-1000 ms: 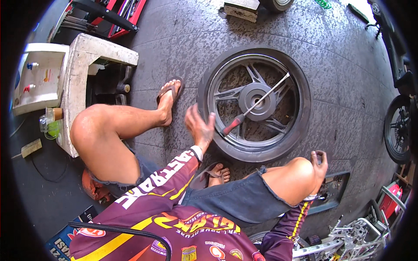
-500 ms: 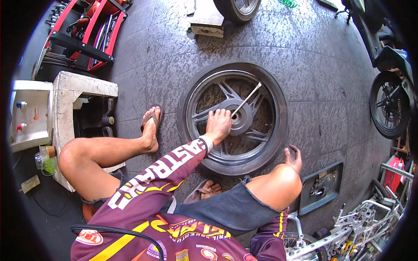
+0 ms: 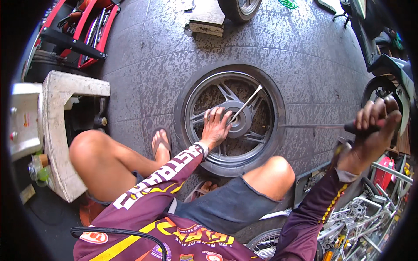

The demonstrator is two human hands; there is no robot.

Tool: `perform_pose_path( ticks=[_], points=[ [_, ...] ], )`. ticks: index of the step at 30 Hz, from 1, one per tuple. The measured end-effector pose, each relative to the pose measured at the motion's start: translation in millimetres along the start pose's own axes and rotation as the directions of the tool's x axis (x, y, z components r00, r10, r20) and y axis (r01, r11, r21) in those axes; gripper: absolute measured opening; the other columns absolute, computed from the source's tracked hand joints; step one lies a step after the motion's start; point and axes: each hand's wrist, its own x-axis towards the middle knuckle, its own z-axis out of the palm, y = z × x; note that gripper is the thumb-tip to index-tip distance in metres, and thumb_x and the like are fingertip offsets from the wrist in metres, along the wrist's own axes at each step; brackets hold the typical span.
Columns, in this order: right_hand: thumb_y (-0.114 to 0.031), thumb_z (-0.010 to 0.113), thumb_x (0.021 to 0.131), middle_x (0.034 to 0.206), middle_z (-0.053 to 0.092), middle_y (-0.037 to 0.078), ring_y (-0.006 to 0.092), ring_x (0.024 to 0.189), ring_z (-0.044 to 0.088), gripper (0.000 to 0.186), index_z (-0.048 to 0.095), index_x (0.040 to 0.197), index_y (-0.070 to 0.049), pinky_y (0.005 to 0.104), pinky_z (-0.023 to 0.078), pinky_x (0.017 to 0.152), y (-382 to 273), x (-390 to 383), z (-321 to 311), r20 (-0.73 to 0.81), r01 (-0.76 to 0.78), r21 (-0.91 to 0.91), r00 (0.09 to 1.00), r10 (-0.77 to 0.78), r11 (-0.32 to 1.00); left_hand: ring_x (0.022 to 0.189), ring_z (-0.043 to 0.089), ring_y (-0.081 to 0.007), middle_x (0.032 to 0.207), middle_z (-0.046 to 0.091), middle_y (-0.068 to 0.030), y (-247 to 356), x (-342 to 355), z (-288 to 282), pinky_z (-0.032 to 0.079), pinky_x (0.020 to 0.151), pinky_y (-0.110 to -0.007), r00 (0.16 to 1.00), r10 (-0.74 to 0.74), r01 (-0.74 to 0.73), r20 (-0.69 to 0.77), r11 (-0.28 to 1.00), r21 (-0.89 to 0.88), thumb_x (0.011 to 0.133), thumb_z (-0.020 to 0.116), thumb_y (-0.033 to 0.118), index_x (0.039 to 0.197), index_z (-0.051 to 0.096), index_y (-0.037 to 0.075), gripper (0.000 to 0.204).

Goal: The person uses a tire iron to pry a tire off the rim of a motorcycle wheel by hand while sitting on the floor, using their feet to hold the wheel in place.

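Tyre (image 3: 230, 170): matt rubber. Wheel (image 3: 246, 125): satin-looking metal. Screwdriver shaft (image 3: 249, 101): smooth, bright metal. Floor (image 3: 159, 78): blotchy, partly glossy.

The wheel (image 3: 242, 124) lies on the floor (image 3: 313, 82); a screwdriver (image 3: 249, 100) crosses it from the left hand (image 3: 215, 129) toward one o'clock. Around the wheel, a tool cart (image 3: 72, 42) stands at ten, a bench (image 3: 61, 130) at nine, a second wheel (image 3: 229, 12) at twelve, the right hand (image 3: 368, 137) at three, frame parts (image 3: 361, 211) at four.

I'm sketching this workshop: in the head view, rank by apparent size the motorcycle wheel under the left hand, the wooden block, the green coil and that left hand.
1. Motorcycle wheel
2. Wooden block and left hand: too alike to rank; the hand is nearer the camera
3. Green coil, at the top edge
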Motion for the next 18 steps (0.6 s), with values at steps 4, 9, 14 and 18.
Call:
perform_pose_path(
  ticks=[4, 9, 14, 18],
  points=[
    [-0.052, 0.049, 0.100, 0.063, 0.033, -0.002, 0.0074, 0.048, 0.031, 0.050, 0.057, 0.111, -0.004, 0.0229, 0.031, 0.042, 8.8, 11.2, 50.5, -0.049, 0.006, -0.100, 0.999, -0.011, 0.995, 0.148, 0.016, -0.0366, 0.159, 0.020, -0.0158, -0.4, 7.4, 5.3, 0.010, 0.119, -0.056, 0.990, -0.051, 0.065, 0.129, 0.992, -0.108, 0.095, 0.057, 0.037, 0.155, 0.027, 0.016, 0.071],
    [-0.051, 0.046, 0.101, 0.061, 0.035, -0.001, 0.0075, 0.050, 0.034, 0.052, 0.056, 0.114, -0.002, 0.0223, 0.033, 0.043, -1.0, 39.0, 81.2, -0.015, 0.061, -0.045, 0.998, -0.062, 0.997, 0.148, 0.018, -0.0333, 0.159, 0.021, -0.0143, -4.2, 5.6, 6.1, 0.011, 0.120, -0.055, 0.979, -0.100, 0.138, 0.179, 0.967, -0.215, 0.092, 0.060, 0.039, 0.155, 0.025, 0.011, 0.077],
    [-0.050, 0.044, 0.102, 0.060, 0.036, -0.001, 0.0074, 0.052, 0.034, 0.052, 0.055, 0.116, -0.001, 0.0215, 0.034, 0.044, -21.0, 74.1, 122.1, 0.021, 0.054, -0.097, 0.998, -0.053, 0.994, 0.149, 0.013, -0.0336, 0.161, 0.016, -0.0133, -7.4, 4.8, 6.8, 0.008, 0.119, -0.057, 0.955, -0.107, 0.187, 0.276, 0.941, -0.283, 0.095, 0.058, 0.038, 0.156, 0.021, 0.013, 0.076],
    [-0.050, 0.043, 0.103, 0.061, 0.035, -0.001, 0.0072, 0.051, 0.035, 0.054, 0.053, 0.119, 0.001, 0.0217, 0.034, 0.044, -40.6, 105.6, 149.2, 0.038, 0.000, -0.235, 0.999, 0.010, 0.972, 0.149, 0.011, -0.0335, 0.162, 0.014, -0.0124, -18.7, 4.0, 6.3, 0.007, 0.119, -0.057, 0.952, -0.096, 0.175, 0.292, 0.950, -0.259, 0.096, 0.056, 0.037, 0.158, 0.018, 0.014, 0.076]
  ],
)
